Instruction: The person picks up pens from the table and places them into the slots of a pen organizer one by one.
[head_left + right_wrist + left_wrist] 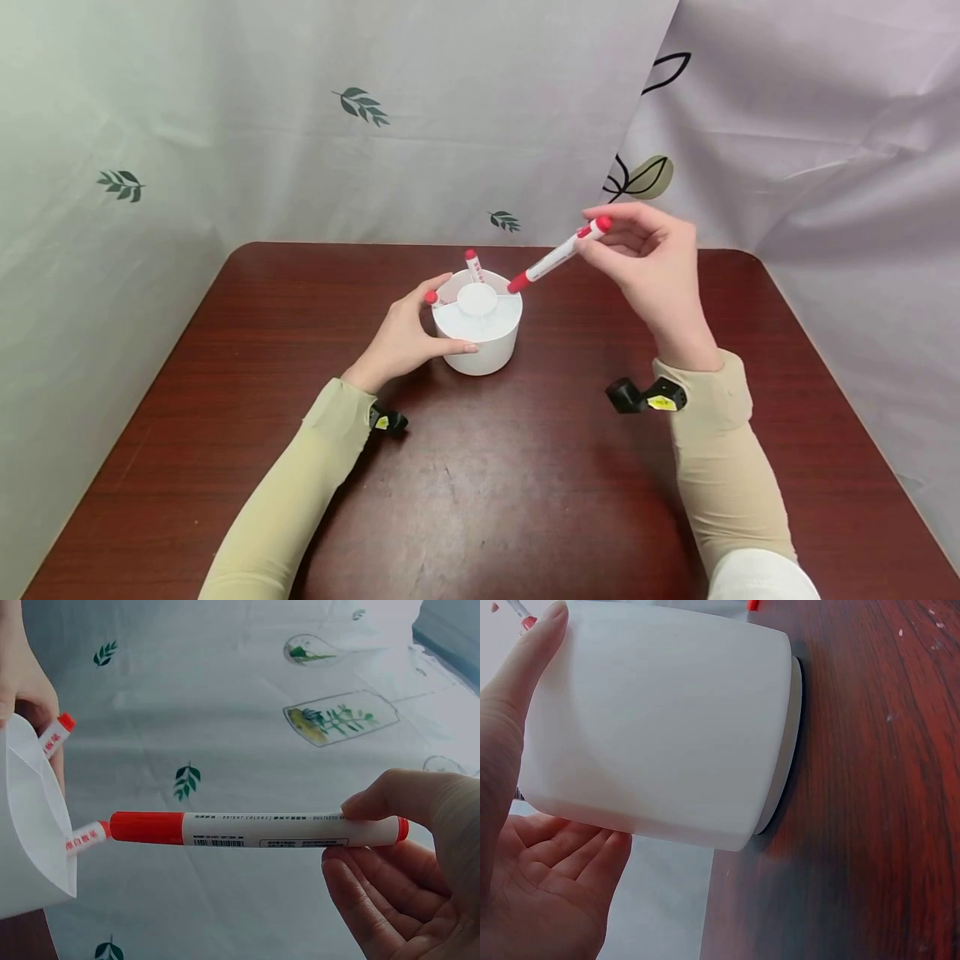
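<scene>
A round white pen holder (483,357) with a raised centre cup and dividers stands on the table. My left hand (401,337) grips its left side, thumb along the front near the rim and fingers around the back. Two red-ended whiteboard markers stand in it: one marker (473,265) at the back and another marker (433,298) by the left fingers. Between thumb and fingers, my right hand (656,271) pinches a third whiteboard marker (292,830) near its end. That marker slants down to the left, its red cap overlapping the holder's right rim in the head view.
The dark red-brown wooden table (540,500) has rounded far corners. Behind it and at both sides hang pale curtains (285,167) with leaf prints. A small black camera sits on each wrist, over beige sleeves (727,483).
</scene>
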`<state>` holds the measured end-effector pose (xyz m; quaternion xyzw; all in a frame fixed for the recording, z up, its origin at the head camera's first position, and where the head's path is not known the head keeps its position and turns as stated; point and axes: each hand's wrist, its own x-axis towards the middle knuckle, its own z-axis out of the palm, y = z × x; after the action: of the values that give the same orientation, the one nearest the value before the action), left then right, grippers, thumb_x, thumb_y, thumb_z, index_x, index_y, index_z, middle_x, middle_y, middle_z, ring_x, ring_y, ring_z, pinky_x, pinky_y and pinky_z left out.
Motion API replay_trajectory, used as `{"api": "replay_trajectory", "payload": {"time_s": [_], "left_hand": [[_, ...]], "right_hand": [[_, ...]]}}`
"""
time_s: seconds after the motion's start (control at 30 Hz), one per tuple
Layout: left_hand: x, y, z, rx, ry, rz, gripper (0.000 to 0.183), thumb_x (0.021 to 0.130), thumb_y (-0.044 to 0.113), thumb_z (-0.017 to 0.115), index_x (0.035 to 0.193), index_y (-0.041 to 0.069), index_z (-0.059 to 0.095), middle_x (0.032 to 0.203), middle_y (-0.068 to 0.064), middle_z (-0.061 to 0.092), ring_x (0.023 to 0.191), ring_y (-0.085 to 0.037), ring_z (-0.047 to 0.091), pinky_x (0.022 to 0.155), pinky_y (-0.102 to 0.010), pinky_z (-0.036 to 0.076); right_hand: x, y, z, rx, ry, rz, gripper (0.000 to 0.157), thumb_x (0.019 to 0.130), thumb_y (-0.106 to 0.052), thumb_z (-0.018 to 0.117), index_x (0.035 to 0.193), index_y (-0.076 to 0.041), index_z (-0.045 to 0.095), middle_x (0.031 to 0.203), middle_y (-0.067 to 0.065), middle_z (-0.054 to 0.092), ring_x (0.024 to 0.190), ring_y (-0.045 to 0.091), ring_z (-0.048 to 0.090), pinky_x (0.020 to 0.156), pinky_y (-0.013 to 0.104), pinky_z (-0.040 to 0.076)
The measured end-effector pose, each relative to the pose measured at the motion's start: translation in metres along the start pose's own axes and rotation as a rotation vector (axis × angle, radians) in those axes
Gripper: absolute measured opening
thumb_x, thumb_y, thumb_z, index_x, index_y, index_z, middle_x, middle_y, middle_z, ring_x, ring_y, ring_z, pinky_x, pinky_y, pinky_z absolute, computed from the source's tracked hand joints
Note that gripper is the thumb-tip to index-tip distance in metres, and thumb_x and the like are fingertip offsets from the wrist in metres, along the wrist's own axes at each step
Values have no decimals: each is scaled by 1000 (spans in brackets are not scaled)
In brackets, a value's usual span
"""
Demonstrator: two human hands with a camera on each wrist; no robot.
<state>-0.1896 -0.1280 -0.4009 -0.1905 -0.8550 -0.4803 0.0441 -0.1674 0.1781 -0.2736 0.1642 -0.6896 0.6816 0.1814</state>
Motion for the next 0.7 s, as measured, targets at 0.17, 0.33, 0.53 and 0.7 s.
{"api": "replay_trajectory", "payload": {"time_s": [0.17,0.33,0.53,0.7], "left_hand": [[0,0,0,-5,-2,2,107,63,43,98,153,17,46,137,1,59,125,-16,51,106,-47,40],[-1,-1,0,-3,-2,6,108,63,44,98,153,15,47,137,2,59,123,-16,52,105,-46,41],[0,0,0,4,-3,-2,107,63,44,98,153,16,47,136,1,59,120,-17,53,103,-46,42],[0,-1,0,-1,-5,-6,108,63,45,98,153,16,46,136,1,59,120,-17,52,103,-47,42]], "right_hand": [[-3,8,10,-72,-66,32,27,82,2,82,108,0,77,91,14,73,80,24,70,76,28,59],[-6,23,18,-143,-136,49,26,83,-1,82,108,-3,77,92,11,73,80,23,71,76,29,59],[-10,37,28,-209,-204,85,26,83,-3,82,109,-4,77,96,9,72,81,23,70,76,30,59],[-12,55,32,-275,-239,110,26,83,-8,83,108,-7,77,99,6,73,81,22,70,75,29,59]]}}
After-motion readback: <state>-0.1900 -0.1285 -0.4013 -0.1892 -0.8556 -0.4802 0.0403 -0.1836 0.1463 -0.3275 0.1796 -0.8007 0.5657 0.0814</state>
